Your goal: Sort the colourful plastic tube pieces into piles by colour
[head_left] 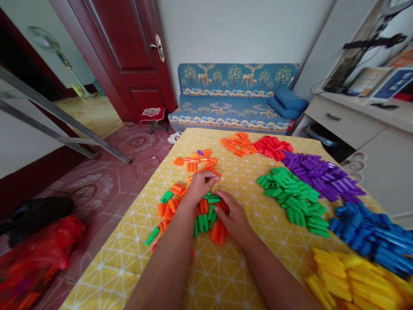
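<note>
A mixed heap of small plastic tube-like pieces lies on the table, with orange pieces [218, 232] and green pieces [202, 223] jumbled together. My left hand [200, 186] is over the far side of this heap, its fingers curled together; whatever is between them is hidden. Close to its fingertips are more orange pieces [192, 167], with one small purple piece [200, 153] among them. At the heap's right side is my right hand [235, 217], thumb and forefinger apart above red and orange pieces, with nothing visibly held.
Sorted piles of orange [238, 144], red [272, 147], purple [318, 172], green [292, 196], blue [371, 232] and yellow pieces [358, 280] line the table's far and right sides. A red plastic bag [41, 245] lies on the floor at left. Beyond the yellow tablecloth [222, 275] stands a blue sofa [232, 103].
</note>
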`<state>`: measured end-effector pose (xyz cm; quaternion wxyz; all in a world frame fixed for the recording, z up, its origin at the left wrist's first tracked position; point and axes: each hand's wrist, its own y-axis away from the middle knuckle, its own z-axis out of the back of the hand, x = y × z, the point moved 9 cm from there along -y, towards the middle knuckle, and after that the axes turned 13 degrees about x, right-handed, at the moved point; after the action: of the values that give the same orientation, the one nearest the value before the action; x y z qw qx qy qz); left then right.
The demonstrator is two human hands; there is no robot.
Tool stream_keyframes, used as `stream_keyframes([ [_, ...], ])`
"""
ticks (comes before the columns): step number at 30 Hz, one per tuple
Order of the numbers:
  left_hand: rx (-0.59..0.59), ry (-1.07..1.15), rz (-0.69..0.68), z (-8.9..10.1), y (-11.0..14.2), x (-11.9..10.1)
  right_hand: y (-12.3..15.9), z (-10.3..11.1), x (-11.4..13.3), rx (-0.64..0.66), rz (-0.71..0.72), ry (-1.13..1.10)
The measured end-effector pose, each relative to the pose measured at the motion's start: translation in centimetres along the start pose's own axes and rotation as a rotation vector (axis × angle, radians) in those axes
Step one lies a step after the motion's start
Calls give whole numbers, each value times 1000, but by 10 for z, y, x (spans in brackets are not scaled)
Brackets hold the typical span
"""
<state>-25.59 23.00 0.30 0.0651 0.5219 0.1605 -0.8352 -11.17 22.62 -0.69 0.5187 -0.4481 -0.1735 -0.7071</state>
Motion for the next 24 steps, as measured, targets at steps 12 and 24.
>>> stream_keyframes([
  [12, -14, -103, 4, -2, 2, 4, 3, 5, -4, -26, -10, -50],
  [24, 38, -145, 0, -7, 5, -2, 5, 5, -3, -52, -2, -89],
])
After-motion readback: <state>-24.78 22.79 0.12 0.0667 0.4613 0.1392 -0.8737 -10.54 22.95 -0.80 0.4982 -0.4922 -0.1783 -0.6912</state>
